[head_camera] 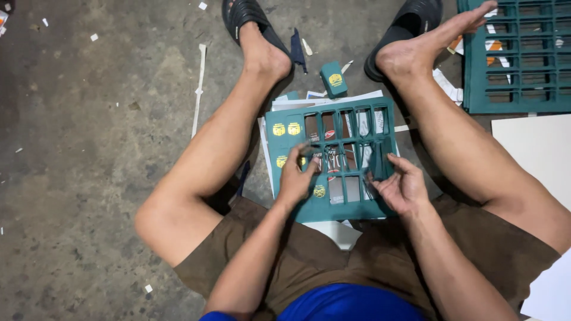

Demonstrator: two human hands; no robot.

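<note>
A teal die-cut card sheet [331, 119] with several rectangular holes and yellow round emblems lies between my legs. My left hand [295, 176] rests on its left part, fingers bent over a cut piece beside an emblem. At the lower right edge my right hand [402, 186] pinches a strip of the sheet. Printed paper shows through the holes.
A small teal punched-out piece [333, 78] lies on the concrete floor beyond the sheet. More teal cut sheets [516, 53] are stacked at the top right, white boards [538, 154] at the right. Black sandals [244, 15] and paper scraps lie about my feet.
</note>
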